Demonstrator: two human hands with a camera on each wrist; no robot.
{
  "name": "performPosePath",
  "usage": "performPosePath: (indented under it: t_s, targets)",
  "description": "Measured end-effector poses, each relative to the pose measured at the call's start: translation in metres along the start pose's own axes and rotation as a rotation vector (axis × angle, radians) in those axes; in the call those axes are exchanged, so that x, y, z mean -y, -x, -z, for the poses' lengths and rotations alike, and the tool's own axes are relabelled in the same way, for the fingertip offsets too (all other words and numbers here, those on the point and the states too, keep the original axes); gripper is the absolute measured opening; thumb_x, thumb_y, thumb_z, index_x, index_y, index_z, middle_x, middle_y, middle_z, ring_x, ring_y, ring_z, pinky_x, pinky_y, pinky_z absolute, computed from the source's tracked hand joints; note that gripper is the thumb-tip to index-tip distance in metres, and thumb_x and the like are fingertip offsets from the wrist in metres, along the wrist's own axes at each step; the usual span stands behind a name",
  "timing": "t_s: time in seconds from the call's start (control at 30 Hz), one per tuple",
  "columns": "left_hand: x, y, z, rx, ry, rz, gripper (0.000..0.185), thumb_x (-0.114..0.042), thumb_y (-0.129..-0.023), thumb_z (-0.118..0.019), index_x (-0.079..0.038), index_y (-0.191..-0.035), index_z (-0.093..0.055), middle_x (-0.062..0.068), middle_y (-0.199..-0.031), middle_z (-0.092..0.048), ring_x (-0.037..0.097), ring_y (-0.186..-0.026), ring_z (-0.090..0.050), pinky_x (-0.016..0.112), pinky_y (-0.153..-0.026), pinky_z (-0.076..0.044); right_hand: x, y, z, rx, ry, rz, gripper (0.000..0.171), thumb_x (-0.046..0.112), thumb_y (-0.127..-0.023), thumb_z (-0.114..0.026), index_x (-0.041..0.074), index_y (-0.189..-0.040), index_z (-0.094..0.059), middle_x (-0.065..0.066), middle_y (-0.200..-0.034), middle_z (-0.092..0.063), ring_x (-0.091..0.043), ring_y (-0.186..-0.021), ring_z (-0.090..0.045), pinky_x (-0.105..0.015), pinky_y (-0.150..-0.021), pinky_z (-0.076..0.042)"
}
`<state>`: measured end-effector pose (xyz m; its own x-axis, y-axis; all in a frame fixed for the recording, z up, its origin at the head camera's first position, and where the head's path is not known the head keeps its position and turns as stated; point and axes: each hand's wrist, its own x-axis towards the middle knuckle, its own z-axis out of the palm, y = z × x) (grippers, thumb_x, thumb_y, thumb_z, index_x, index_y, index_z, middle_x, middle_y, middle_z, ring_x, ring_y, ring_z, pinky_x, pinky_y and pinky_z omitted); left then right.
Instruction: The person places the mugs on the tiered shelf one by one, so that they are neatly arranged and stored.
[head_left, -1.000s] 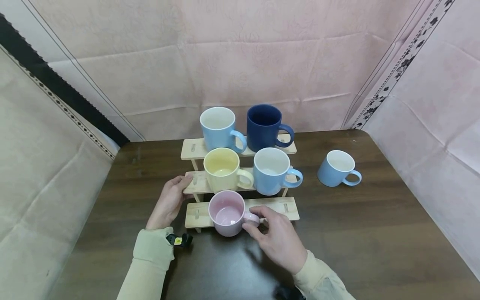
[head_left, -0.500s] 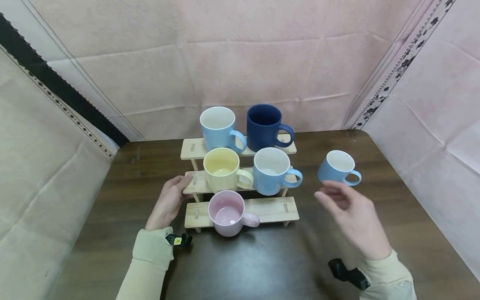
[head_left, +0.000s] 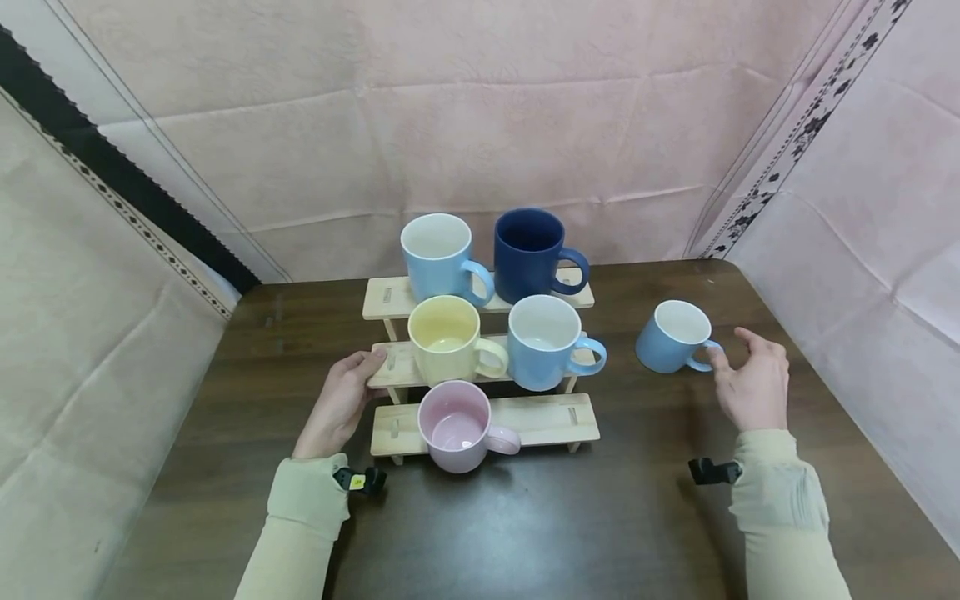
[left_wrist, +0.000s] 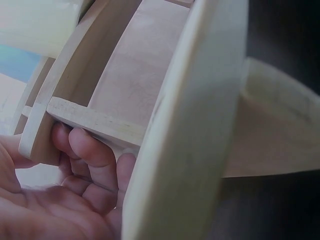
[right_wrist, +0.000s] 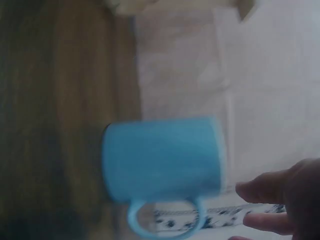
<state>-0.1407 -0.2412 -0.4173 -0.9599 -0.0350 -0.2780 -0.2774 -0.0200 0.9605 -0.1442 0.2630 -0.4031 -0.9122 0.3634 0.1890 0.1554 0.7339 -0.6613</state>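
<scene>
My left hand (head_left: 341,404) grips the left end of the middle tier of a pale wooden three-step rack (head_left: 551,419). In the left wrist view its fingers (left_wrist: 95,155) curl beneath the board (left_wrist: 45,115). On the far right, my right hand (head_left: 752,382) is beside the handle of a small blue mug (head_left: 663,346), thumb and fingers spread apart. The right wrist view shows the mug (right_wrist: 162,160) with fingers (right_wrist: 265,187) just off its rim. On the front tier sits a pink mug (head_left: 452,437), its handle pointing right.
The middle tier carries a yellow mug (head_left: 438,358) and a light blue mug (head_left: 534,362). Another light blue mug (head_left: 435,271) and a navy mug (head_left: 521,271) stand on the top tier. Pale cloth (head_left: 487,125) hangs around the dark wooden table (head_left: 637,517).
My right hand has let go of the pink mug's handle and moved right to the small blue mug. My left hand keeps its grip on the rack.
</scene>
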Motion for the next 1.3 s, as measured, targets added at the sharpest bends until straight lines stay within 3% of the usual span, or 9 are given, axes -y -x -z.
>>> performPosePath:
  t_s: [0.17,0.37,0.67,1.13,1.3]
  targets:
    - [0.000,-0.001,0.000,0.006,0.001,-0.002,0.043,-0.036,-0.102,-0.051,0.005,-0.116,-0.051,0.006,-0.100,-0.054,0.016,-0.087,-0.055,0.031,-0.084,-0.046,-0.021,-0.011,-0.009,0.096,0.040,0.009,0.056,0.026,-0.100,-0.053,-0.009,-0.141,-0.038,-0.039,-0.135,-0.040,-0.055,-0.126,-0.035,-0.061,-0.103,-0.028]
    - [0.000,-0.001,-0.001,0.004,0.007,-0.003,0.042,-0.035,-0.102,-0.051,0.004,-0.115,-0.051,0.006,-0.099,-0.054,0.016,-0.087,-0.055,0.031,-0.083,-0.046,-0.031,-0.018,-0.017,0.107,0.014,-0.002,0.051,0.031,-0.101,-0.053,-0.006,-0.136,-0.049,-0.031,-0.123,-0.057,-0.050,-0.118,-0.048,-0.058,-0.099,-0.034]
    - [0.000,-0.001,0.000,0.005,0.012,-0.003,0.041,-0.035,-0.102,-0.050,0.004,-0.114,-0.051,0.005,-0.098,-0.054,0.015,-0.087,-0.055,0.032,-0.085,-0.045,-0.033,-0.021,-0.018,0.148,0.010,-0.023,0.047,0.033,-0.101,-0.051,-0.005,-0.128,-0.055,-0.028,-0.112,-0.061,-0.044,-0.104,-0.053,-0.053,-0.087,-0.040]
    - [0.000,0.000,-0.001,0.013,-0.007,-0.003,0.044,-0.037,-0.102,-0.050,0.004,-0.116,-0.050,0.006,-0.100,-0.053,0.016,-0.087,-0.054,0.032,-0.085,-0.045,-0.035,-0.017,-0.020,0.076,0.017,0.013,0.039,0.028,-0.099,-0.058,-0.005,-0.119,-0.064,-0.027,-0.106,-0.066,-0.041,-0.100,-0.058,-0.045,-0.081,-0.042]
    - [0.000,-0.001,-0.001,0.009,-0.002,0.003,0.044,-0.037,-0.102,-0.051,0.004,-0.116,-0.050,0.006,-0.100,-0.053,0.016,-0.088,-0.054,0.034,-0.088,-0.044,-0.030,-0.014,-0.019,0.094,0.036,-0.042,0.040,0.029,-0.098,-0.059,-0.006,-0.114,-0.065,-0.026,-0.103,-0.067,-0.041,-0.100,-0.055,-0.041,-0.076,-0.040]
